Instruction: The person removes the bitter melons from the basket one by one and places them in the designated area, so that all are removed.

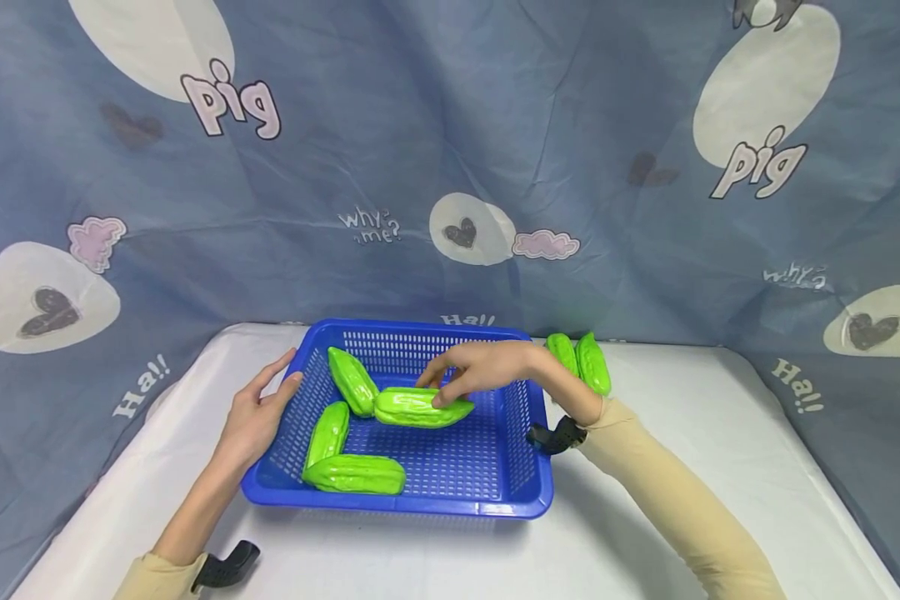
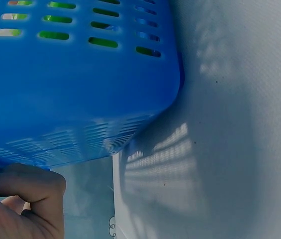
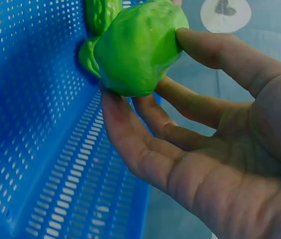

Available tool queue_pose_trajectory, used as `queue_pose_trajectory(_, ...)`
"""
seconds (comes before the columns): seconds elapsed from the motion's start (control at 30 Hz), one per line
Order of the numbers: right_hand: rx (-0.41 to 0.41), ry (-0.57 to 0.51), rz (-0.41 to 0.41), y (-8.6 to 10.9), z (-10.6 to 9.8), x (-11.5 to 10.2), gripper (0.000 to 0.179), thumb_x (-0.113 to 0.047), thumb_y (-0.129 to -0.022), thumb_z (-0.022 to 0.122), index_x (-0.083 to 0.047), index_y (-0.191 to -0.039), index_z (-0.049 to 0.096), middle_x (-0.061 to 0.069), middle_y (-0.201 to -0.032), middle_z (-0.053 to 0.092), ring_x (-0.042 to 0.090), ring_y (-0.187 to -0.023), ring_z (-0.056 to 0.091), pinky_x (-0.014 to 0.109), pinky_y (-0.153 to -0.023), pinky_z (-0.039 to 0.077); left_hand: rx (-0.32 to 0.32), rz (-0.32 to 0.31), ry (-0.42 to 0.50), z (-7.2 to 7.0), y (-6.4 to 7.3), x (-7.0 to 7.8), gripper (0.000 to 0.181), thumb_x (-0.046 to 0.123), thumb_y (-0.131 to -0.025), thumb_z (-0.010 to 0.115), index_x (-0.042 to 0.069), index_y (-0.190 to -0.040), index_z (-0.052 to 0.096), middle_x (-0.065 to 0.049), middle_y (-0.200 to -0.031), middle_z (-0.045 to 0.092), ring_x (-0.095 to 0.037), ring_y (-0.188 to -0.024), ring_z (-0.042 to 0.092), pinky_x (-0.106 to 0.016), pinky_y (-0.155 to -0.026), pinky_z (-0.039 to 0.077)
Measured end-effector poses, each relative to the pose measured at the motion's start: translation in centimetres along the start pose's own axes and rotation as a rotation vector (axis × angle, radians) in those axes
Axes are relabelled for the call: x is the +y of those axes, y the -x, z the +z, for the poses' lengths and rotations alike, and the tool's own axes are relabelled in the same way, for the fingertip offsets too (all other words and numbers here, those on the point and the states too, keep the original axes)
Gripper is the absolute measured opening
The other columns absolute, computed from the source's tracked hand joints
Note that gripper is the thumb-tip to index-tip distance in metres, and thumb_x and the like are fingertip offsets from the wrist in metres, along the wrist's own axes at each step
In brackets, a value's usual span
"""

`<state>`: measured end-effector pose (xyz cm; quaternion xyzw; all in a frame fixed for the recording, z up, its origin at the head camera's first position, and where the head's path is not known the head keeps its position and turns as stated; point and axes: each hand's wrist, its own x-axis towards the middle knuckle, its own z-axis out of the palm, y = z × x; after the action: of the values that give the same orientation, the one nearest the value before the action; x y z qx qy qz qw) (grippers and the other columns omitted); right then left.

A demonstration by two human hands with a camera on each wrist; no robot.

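A blue plastic basket [image 1: 450, 507] with slotted walls stands on the white table. My left hand [image 1: 253, 421] grips its left rim; in the left wrist view curled fingers [image 2: 36, 184] show at the basket's edge. My right hand [image 1: 487, 367] is over the basket and holds a bright green bitter melon [image 1: 416, 407] between thumb and fingers. The right wrist view shows the held bitter melon [image 3: 138, 50] end-on. Inside the basket lie a bitter melon [image 1: 352, 382] at the back left, another bitter melon [image 1: 328, 433] at the left, and a third bitter melon [image 1: 354, 474] along the front.
Two more bitter melons, one bitter melon [image 1: 594, 364] beside another bitter melon [image 1: 561, 350], lie on the white table [image 1: 690, 467] behind the right forearm, to the right of the basket. A blue-grey printed cloth [image 1: 390, 167] hangs behind the table.
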<state>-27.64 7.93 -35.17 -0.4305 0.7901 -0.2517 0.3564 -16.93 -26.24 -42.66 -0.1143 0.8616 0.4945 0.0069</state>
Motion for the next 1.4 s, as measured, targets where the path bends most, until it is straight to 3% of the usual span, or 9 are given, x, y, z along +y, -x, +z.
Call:
queue_pose_trajectory(0.4,0.114,-0.103,0.028,3.2,-0.6,1.9,0.048,-0.022,-0.104,0.069,-0.006,-0.148,0.063,0.004,-0.113,0.074,0.010,-0.085,0.062,0.025,-0.082,0.054,0.003,0.005,0.005,0.0,0.0,-0.1,0.067,0.057,-0.111,0.051,0.031,-0.170,0.034,-0.030,-0.140,0.069,0.004,-0.081,0.072,-0.024,-0.072,0.057)
queue_pose_trajectory(0.5,0.140,-0.138,0.039,4.0,-0.8,2.4,0.049,-0.023,-0.104,0.069,-0.005,-0.149,0.061,0.006,-0.117,0.074,0.011,-0.090,0.063,0.027,-0.087,0.055,0.004,0.006,0.006,0.1,0.0,-0.1,0.067,0.058,-0.111,0.051,0.031,-0.170,0.034,-0.029,-0.139,0.070,0.003,-0.082,0.072,-0.024,-0.072,0.057)
queue_pose_trajectory(0.8,0.280,-0.191,0.087,6.7,-1.5,4.2,0.053,-0.029,-0.106,0.065,-0.008,-0.154,0.057,0.012,-0.156,0.061,0.019,-0.120,0.067,0.042,-0.107,0.056,0.004,0.005,-0.005,0.0,0.0,-0.2,0.067,0.057,-0.111,0.051,0.031,-0.170,0.034,-0.029,-0.137,0.071,0.001,-0.081,0.073,-0.025,-0.072,0.057)
queue_pose_trajectory(1.1,0.460,-0.300,0.150,9.2,-2.4,6.2,0.056,-0.027,-0.107,0.061,-0.002,-0.156,0.052,0.017,-0.154,0.059,0.021,-0.113,0.063,0.039,-0.102,0.056,0.006,0.007,-0.006,0.0,0.0,-0.1,0.067,0.056,-0.111,0.051,0.031,-0.170,0.034,-0.029,-0.137,0.071,0.002,-0.081,0.073,-0.025,-0.071,0.057)
queue_pose_trajectory(1.4,0.546,-0.387,0.185,11.3,-2.4,7.9,0.055,-0.028,-0.109,0.057,-0.003,-0.158,0.049,0.016,-0.158,0.055,0.022,-0.126,0.058,0.050,-0.117,0.049,0.005,0.010,0.003,0.0,0.0,-0.2,0.067,0.056,-0.111,0.051,0.031,-0.170,0.034,-0.029,-0.135,0.072,0.001,-0.080,0.073,-0.026,-0.071,0.057)
